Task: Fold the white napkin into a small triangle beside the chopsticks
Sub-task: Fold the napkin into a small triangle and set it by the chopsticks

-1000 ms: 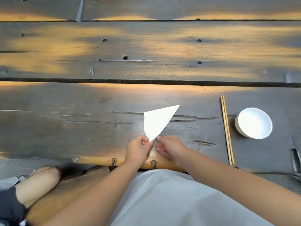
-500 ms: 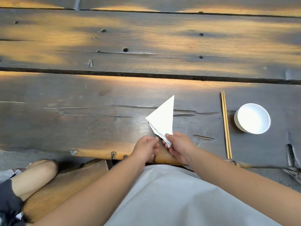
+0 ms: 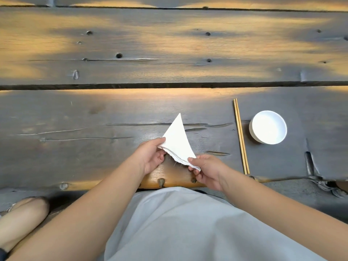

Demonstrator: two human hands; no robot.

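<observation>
The white napkin point(image 3: 178, 142) is folded into a small triangle with its tip pointing away from me and layered frayed edges along its near side. It is lifted off the dark wooden table point(image 3: 94, 119), close to the near edge. My left hand point(image 3: 150, 155) pinches its left corner, and my right hand point(image 3: 207, 170) pinches its near right corner. A pair of wooden chopsticks point(image 3: 241, 136) lies lengthwise on the table to the right of the napkin, a hand's width from my right hand.
A small white bowl point(image 3: 268, 127) stands just right of the chopsticks. A wide gap between planks point(image 3: 169, 85) crosses the table farther away. A person's knee point(image 3: 20, 217) shows at the lower left, below the table edge.
The napkin has turned so its tip points away from me rather than right, and it has come up off the table. My left hand moved to its left corner; my hands have spread apart.
</observation>
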